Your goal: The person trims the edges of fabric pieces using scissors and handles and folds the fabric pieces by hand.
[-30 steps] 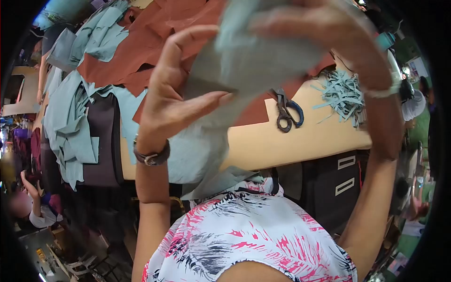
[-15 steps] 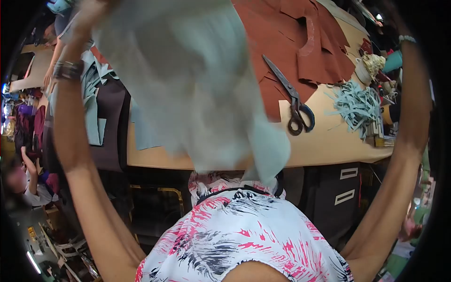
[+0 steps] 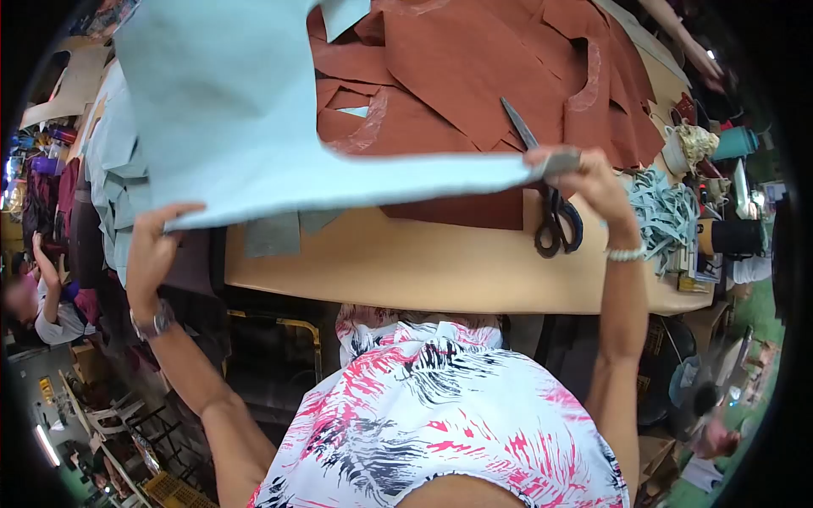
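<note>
A large pale blue-green fabric piece [image 3: 229, 102] is stretched over the table between my hands. At its lower left corner, my left hand [image 3: 158, 245] pinches the edge. My right hand [image 3: 584, 182] grips the narrow right end, where a bit of the darker underside shows. Brown-red fabric [image 3: 474, 76] lies beneath and behind it. Just left of and below my right hand are dark-handled scissors [image 3: 556, 224], their blades pointing away and partly hidden by the hand and cloth.
A heap of thin blue-green strips [image 3: 665, 212] sits right of my right hand. More blue-green fabric [image 3: 110, 169] hangs at the left. The tan table edge [image 3: 381, 284] runs before my body. Another person's arm [image 3: 682, 38] reaches in at the upper right; a person sits far left.
The blue-green fabric, raised and blurred before, now lies spread low across the table. Both hands have come down, and the right hand has moved left, near the scissors.
</note>
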Tool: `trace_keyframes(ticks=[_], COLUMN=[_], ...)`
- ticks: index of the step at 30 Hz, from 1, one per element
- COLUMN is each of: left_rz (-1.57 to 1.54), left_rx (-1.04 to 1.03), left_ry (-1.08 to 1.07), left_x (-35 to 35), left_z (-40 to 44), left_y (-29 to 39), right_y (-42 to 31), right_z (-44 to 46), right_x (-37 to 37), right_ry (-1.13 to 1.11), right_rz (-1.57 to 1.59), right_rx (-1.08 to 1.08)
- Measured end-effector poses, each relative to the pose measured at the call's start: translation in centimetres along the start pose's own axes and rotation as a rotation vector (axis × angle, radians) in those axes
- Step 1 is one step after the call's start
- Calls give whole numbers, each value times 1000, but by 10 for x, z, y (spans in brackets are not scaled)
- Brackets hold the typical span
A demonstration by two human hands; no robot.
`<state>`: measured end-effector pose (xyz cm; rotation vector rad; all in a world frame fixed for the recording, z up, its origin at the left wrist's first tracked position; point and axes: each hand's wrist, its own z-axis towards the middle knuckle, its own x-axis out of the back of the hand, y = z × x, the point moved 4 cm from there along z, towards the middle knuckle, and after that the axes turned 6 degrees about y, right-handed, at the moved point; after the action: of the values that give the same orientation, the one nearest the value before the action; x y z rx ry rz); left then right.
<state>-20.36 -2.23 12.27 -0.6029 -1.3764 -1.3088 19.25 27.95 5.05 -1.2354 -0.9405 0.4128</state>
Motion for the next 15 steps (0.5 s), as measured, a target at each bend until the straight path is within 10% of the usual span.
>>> trace_keyframes(ticks=[7,12,15], left_rz=[-449,258,710], left_rx=[247,157,33], left_ry=[484,206,316], left_x=[44,-16,-55], left_z=[-34,44,64], left_y=[-26,-35,24], right_y=[-23,12,6], right_z=[-36,22,28], right_x=[-30,-50,-57], right_ry=[360,629,635], right_rz=[421,-342,-552], right_rx=[-64,141,-145])
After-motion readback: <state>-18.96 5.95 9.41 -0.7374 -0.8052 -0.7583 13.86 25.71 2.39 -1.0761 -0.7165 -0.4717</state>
